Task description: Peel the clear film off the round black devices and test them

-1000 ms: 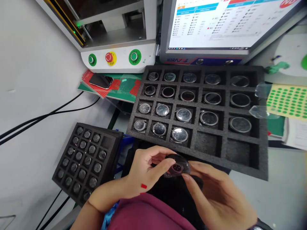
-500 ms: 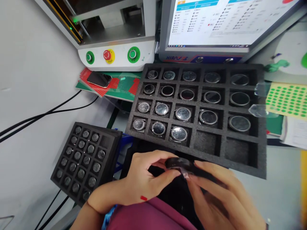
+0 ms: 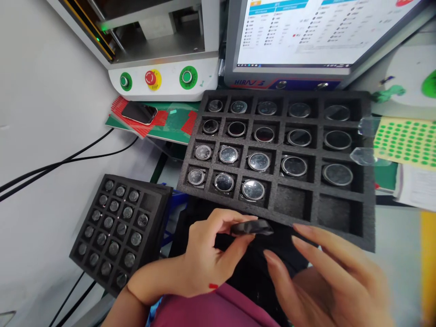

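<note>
My left hand [image 3: 204, 259] pinches a small round black part [image 3: 251, 227] between thumb and fingers, held edge-on just below the near rim of a large black foam tray [image 3: 238, 210]. My right hand [image 3: 327, 281] is beside it to the right with fingers spread, holding nothing. The large tray holds several round glass-faced parts [image 3: 253, 189] in its cells; two cells [image 3: 293, 202] in its near row are bare.
A smaller black foam tray [image 3: 153, 218] with several round parts lies at lower left. Behind stand a machine with green and red buttons [image 3: 151, 78], a monitor [image 3: 306, 32], a phone [image 3: 138, 112], black cables [image 3: 68, 161] and a green dot sticker sheet [image 3: 405, 143].
My right hand has let go of the round part and drawn back with its fingers spread. The left hand has turned the part from face-up to edge-on.
</note>
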Action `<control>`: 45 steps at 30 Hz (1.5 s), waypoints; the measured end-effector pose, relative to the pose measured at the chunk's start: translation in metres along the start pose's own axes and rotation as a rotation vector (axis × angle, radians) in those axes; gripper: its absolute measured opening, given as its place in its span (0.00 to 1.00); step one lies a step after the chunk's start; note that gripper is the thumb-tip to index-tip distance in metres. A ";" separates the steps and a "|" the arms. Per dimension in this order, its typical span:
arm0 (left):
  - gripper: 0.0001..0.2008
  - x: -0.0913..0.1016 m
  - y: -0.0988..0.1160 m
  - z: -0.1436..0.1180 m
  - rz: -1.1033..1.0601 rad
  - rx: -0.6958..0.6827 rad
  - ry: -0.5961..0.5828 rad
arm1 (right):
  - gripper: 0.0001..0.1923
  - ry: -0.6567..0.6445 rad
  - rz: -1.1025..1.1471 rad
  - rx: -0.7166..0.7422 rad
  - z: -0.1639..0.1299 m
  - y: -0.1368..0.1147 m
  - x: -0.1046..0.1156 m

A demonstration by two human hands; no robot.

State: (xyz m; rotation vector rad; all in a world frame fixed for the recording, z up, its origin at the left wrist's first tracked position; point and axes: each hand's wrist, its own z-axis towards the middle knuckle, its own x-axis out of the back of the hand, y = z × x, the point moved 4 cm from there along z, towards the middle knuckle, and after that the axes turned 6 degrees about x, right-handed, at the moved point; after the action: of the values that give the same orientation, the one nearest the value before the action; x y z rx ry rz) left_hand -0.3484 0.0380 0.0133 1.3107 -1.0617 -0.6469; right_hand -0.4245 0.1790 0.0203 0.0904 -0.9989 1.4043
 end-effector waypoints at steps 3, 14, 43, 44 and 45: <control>0.10 -0.001 0.004 0.001 0.056 -0.088 0.008 | 0.07 0.005 -0.041 0.018 0.009 -0.009 -0.003; 0.13 0.002 0.006 -0.002 0.172 -0.248 0.123 | 0.10 -0.003 -0.047 0.053 0.001 -0.014 0.000; 0.07 -0.017 -0.010 0.007 -0.575 0.247 -0.136 | 0.05 0.073 0.045 -0.037 0.014 -0.018 -0.003; 0.06 -0.018 -0.010 0.007 -0.548 0.218 -0.137 | 0.04 0.082 0.039 -0.039 0.014 -0.019 -0.004; 0.07 -0.018 -0.010 0.006 -0.505 0.178 -0.127 | 0.04 0.080 0.032 -0.038 0.014 -0.019 -0.004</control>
State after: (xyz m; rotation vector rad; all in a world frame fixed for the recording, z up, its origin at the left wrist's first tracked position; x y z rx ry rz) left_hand -0.3595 0.0489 -0.0013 1.7338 -0.9054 -1.0406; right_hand -0.4153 0.1626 0.0360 -0.0102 -0.9637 1.4063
